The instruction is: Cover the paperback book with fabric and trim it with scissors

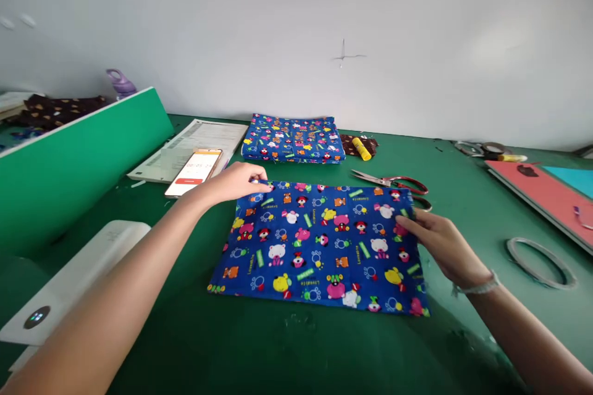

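A blue fabric piece (319,247) printed with cartoon animals lies before me, its near edge lowest on the green table. My left hand (245,180) pinches its far left corner between thumb and fingers. At the right edge, my right hand (430,237) grips the cloth, thumb on top and fingers hidden beneath. Just beyond the cloth's far right corner are red-handled scissors (389,181), blades pointing left. Farther back sits a folded stack of matching blue fabric (294,139).
A phone (194,173) rests on papers (204,136) at the left, near a white device (78,281) and a green partition (92,154). A yellow glue stick (361,149) lies behind the scissors. To the right are a grey ring (542,263) and a red board (546,197).
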A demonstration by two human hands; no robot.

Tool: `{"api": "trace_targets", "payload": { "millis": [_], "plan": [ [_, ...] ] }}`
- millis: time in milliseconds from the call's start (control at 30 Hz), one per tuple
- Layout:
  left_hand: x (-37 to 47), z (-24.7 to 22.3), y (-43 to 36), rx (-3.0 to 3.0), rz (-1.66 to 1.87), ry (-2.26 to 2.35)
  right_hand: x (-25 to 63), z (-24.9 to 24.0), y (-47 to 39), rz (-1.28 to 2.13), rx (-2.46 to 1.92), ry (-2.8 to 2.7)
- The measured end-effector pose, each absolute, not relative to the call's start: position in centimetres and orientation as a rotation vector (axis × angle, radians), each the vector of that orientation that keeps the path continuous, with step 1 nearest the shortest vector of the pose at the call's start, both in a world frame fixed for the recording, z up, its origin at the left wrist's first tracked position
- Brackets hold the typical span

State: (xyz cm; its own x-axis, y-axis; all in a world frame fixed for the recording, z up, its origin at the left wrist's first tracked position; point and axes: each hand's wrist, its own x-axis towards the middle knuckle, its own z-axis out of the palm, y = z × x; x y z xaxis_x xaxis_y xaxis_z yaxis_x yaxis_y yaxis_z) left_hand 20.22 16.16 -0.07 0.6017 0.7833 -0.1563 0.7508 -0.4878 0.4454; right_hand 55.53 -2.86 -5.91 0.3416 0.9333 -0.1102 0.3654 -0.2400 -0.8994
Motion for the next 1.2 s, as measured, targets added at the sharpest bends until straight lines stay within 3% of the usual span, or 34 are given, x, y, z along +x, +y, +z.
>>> {"api": "trace_targets", "payload": {
  "millis": [333,667,867,1200],
  "plan": [
    [21.1,-3.5,18.5,2.503,0.121,1.148,56.4,-8.7,-1.3,0.216,-2.070,-1.553],
    [28.0,-5.5,12.0,2.823,0.198,0.898,55.4,-9.4,-1.0,0.052,-2.090,-1.534],
    [27.9,-7.9,12.7,2.841,0.279,0.838,55.7,-9.8,-0.8,0.036,-2.108,-1.519],
    [28.0,-7.5,12.9,2.836,0.284,0.824,55.5,-9.7,-0.7,0.029,-2.152,-1.513]
  ]
}}
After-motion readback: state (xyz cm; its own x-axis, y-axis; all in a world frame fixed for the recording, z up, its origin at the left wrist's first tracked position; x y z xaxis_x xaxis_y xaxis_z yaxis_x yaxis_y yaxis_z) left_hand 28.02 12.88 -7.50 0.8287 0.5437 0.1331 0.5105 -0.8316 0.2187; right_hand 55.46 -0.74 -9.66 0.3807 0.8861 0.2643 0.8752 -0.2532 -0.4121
